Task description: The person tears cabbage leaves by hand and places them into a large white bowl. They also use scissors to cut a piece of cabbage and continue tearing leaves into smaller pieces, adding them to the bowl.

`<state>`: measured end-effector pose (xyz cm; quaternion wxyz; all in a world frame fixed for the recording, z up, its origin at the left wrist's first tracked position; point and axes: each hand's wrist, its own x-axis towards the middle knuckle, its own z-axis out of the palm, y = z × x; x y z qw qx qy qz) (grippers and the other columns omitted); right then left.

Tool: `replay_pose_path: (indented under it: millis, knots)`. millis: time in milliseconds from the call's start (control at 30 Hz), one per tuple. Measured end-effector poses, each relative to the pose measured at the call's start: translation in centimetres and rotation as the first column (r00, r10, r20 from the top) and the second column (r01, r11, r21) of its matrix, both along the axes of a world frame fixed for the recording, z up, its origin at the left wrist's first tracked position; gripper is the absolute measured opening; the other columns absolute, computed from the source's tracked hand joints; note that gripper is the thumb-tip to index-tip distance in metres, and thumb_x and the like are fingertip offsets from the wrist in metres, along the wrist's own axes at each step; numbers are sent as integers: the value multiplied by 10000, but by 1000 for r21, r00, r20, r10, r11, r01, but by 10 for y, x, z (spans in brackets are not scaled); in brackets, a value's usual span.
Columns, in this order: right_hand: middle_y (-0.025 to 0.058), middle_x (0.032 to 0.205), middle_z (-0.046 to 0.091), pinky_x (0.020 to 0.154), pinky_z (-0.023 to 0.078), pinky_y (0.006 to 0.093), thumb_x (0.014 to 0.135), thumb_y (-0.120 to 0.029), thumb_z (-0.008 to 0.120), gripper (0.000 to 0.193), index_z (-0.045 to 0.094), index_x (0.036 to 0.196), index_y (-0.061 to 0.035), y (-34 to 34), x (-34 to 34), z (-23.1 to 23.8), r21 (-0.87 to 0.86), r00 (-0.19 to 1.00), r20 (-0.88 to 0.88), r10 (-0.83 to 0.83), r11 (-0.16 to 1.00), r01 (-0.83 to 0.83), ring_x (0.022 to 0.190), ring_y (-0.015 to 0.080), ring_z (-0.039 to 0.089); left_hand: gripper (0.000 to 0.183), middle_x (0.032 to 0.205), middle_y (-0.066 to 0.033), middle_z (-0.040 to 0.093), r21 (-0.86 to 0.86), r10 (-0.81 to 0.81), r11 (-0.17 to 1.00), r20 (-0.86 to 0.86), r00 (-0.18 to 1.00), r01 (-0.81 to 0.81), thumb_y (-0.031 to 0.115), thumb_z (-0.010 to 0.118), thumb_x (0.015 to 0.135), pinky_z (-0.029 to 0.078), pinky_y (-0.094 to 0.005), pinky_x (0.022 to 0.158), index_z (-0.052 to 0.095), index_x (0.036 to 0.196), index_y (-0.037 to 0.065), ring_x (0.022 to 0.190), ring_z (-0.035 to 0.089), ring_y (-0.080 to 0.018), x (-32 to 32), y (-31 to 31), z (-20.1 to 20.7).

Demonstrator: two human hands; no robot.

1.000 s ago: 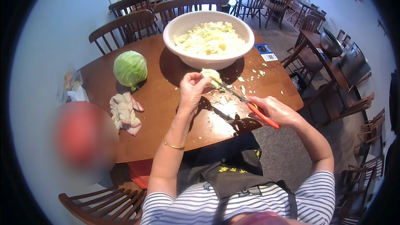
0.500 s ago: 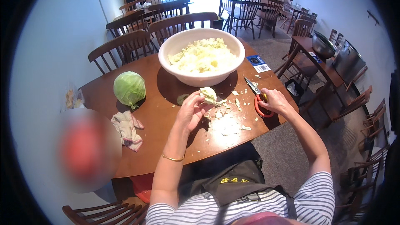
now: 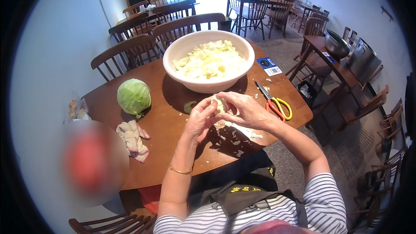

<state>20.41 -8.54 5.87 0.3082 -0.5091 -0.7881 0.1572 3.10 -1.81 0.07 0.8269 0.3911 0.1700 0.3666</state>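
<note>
Between my two hands, above the near middle of the table, is a small pale cabbage piece (image 3: 219,104). My left hand (image 3: 203,116) holds it in its fingers, and my right hand (image 3: 246,110) grips it from the other side. The fingers partly cover it. Scissors (image 3: 274,102) with one red and one yellow handle lie on the table to the right, touched by neither hand. Beyond my hands stands a big white bowl (image 3: 182,77) heaped with torn cabbage leaves (image 3: 212,60). A whole green cabbage (image 3: 134,96) sits at the left.
Cabbage scraps (image 3: 234,141) are scattered under my hands. A crumpled cloth glove (image 3: 132,141) lies near the left edge. A blue and white card (image 3: 269,66) is beside the bowl. Chairs (image 3: 125,52) line the table's far side. A side table at right bears a metal bowl (image 3: 336,45) and tall pot (image 3: 363,63).
My right hand has let go of the scissors, leaving them on the table, and has moved left to the cabbage piece. My left hand stays at nearly the same place.
</note>
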Motion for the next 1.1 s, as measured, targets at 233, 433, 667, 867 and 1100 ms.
replay_pose_path:
  millis: [233,433,667,867,1100]
  knots:
    - [145,745,580,600,479,351,872,-297,666,406,495,1090,0,21,-9,6,-69,988,-146,53,996,-63,674,237,604,332,1040,-85,648,17,99,995,-29,995,-98,156,666,885,555,-248,767,579,1169,7,911,636,-130,-12,5,7]
    - [159,731,566,607,469,364,856,-268,662,392,491,1074,9,32,-21,10,33,989,-132,72,997,-68,648,258,587,303,1033,-58,651,-4,190,982,-20,982,-190,132,656,890,560,-237,748,591,1163,16,882,635,-100,-16,12,9]
    - [207,835,602,641,487,378,897,-206,588,309,505,1094,18,46,-20,-3,19,970,-207,129,992,-128,702,283,621,312,1050,-74,643,41,297,955,-71,952,-295,104,652,889,563,-253,758,583,1174,1,903,642,-130,-18,10,9]
    - [235,949,610,727,505,403,902,-104,526,257,517,1124,26,50,-12,-25,133,967,-218,132,986,-104,847,367,625,366,1077,-86,635,113,251,965,-147,957,-236,96,650,885,563,-281,775,556,1223,-11,931,638,-151,-14,12,8]
    - [125,847,588,716,481,312,972,-142,420,270,512,1175,11,49,-6,-29,22,905,-392,167,985,-172,778,186,579,396,1074,-96,638,145,191,975,-174,966,-166,80,654,865,566,-290,785,546,1231,-25,910,639,-149,-16,9,12]
